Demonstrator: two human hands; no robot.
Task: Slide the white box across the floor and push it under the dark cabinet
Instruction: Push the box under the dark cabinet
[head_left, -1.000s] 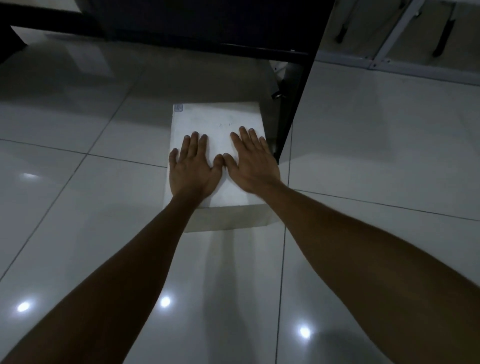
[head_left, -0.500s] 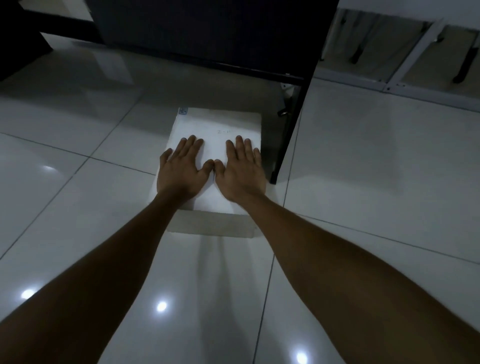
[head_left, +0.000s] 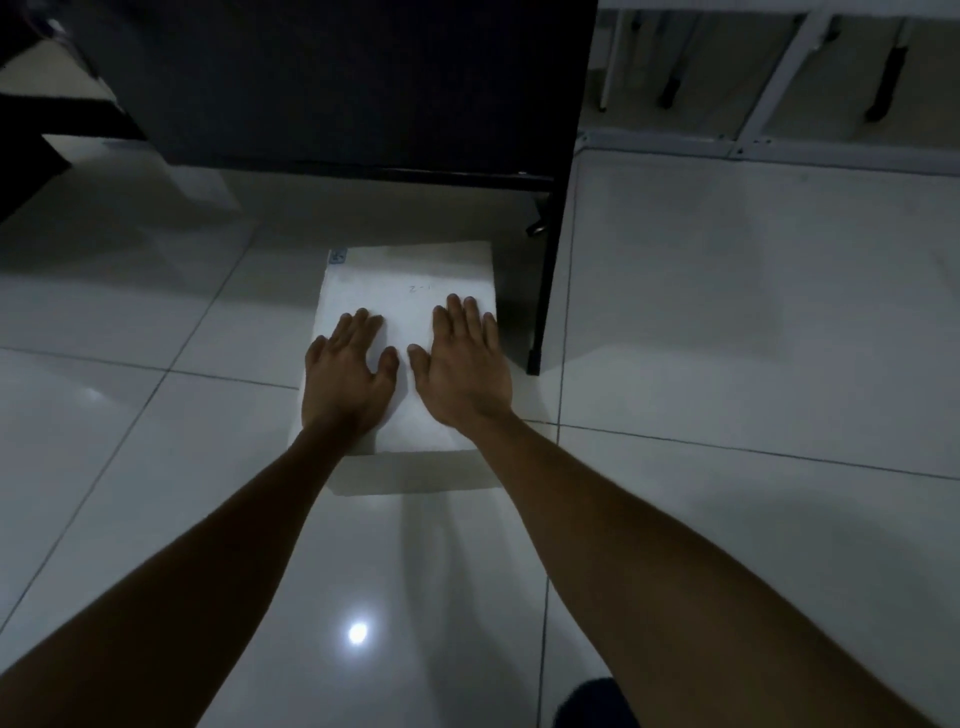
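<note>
A flat white box (head_left: 410, 280) lies on the glossy tiled floor, its far edge just short of the dark cabinet's (head_left: 332, 83) bottom rail. My left hand (head_left: 348, 376) rests palm down on the box's near left part, fingers slightly curled. My right hand (head_left: 465, 364) lies flat on the near right part, fingers spread. Neither hand grips anything. The box's right side runs close to the cabinet's black front leg (head_left: 545, 280).
Pale floor tiles (head_left: 727, 322) spread to the right and left of the box. White metal frame legs and rails (head_left: 769, 140) stand at the back right. A dark object (head_left: 31, 135) sits at the far left. Something dark (head_left: 597, 704) shows at the bottom edge.
The box has slid forward toward the cabinet with both hands on top. My hands have drawn apart, and the left hand's fingers have curled a little.
</note>
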